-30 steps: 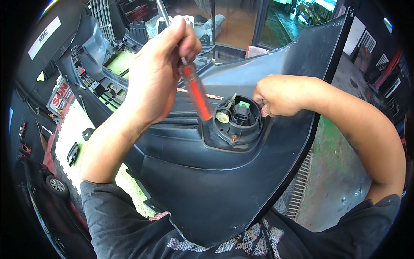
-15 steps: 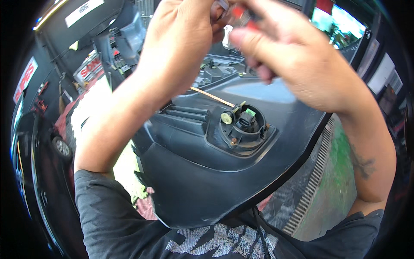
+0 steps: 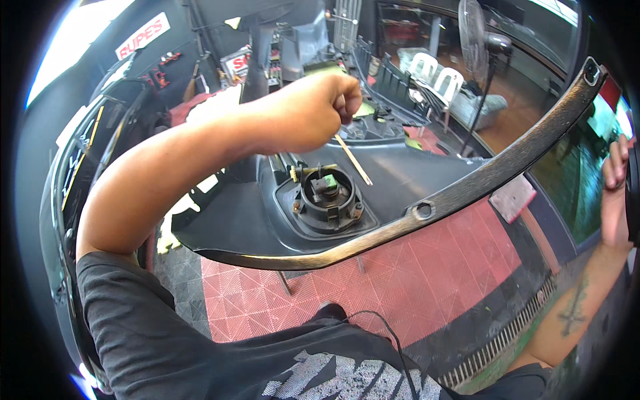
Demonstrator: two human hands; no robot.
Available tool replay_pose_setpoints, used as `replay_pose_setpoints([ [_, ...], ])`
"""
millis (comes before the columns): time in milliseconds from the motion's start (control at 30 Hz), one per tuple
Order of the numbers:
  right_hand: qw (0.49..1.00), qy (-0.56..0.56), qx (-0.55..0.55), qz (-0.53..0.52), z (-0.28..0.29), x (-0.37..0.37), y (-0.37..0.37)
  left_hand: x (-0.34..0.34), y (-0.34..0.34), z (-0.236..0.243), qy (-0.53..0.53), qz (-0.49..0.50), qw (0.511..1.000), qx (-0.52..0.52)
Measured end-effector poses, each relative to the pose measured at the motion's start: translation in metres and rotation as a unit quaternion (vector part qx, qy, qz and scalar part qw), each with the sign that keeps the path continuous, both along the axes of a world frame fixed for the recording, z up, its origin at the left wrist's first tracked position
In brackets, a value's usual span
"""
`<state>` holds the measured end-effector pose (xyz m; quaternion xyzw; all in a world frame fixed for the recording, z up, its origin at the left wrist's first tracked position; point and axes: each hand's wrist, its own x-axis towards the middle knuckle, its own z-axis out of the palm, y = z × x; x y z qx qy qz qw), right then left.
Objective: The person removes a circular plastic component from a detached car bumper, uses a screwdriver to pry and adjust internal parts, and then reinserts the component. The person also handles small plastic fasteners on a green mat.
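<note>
Curled into a fist, the left hand (image 3: 319, 112) hangs above the far side of the black plastic panel (image 3: 417, 167), its fingers folded in toward the palm, and whether anything sits inside them cannot be told. Out by the right rim, the right hand (image 3: 615, 177) is raised well apart from the panel, fingers pointing up, partly covered by a dark object (image 3: 633, 193) at the edge; how far its grip is open, or on what, cannot be told either. Set into the panel below the left hand is a round black housing (image 3: 330, 217) with a green connector (image 3: 331, 181) inside it, a pale yellow piece (image 3: 294, 175) at its left and a rusty screw (image 3: 358, 213) low on its right. Between the left hand and the housing, a thin light rod (image 3: 354, 160) slants over the panel. Along the near side runs a curved edge (image 3: 507, 163), worn brown in places and pierced by an oval hole. Beneath are red floor tiles (image 3: 440, 267) and a drain grating (image 3: 497, 339), with white chairs (image 3: 448, 87) beyond
</note>
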<state>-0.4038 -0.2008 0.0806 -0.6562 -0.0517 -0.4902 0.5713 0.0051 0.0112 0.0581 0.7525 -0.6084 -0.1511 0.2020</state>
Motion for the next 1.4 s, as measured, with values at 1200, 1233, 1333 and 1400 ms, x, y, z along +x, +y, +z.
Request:
replay_pose_setpoints([
  [1200, 0.891, -0.083, -0.215, 0.391, -0.026, 0.352, -0.082, -0.114, -0.126, 0.065, 0.188, 0.258, 0.894, -0.315],
  [1233, 0.878, -0.085, -0.210, 0.421, -0.029, 0.353, -0.074, -0.120, -0.118, 0.063, 0.190, 0.284, 0.886, -0.314],
  [1333, 0.875, -0.157, -0.198, 0.412, -0.042, 0.369, -0.059, -0.129, -0.114, 0.059, 0.218, 0.322, 0.869, -0.306],
  [1400, 0.853, -0.156, -0.237, 0.439, -0.042, 0.373, -0.062, -0.131, -0.093, 0.057, 0.218, 0.352, 0.858, -0.303],
])
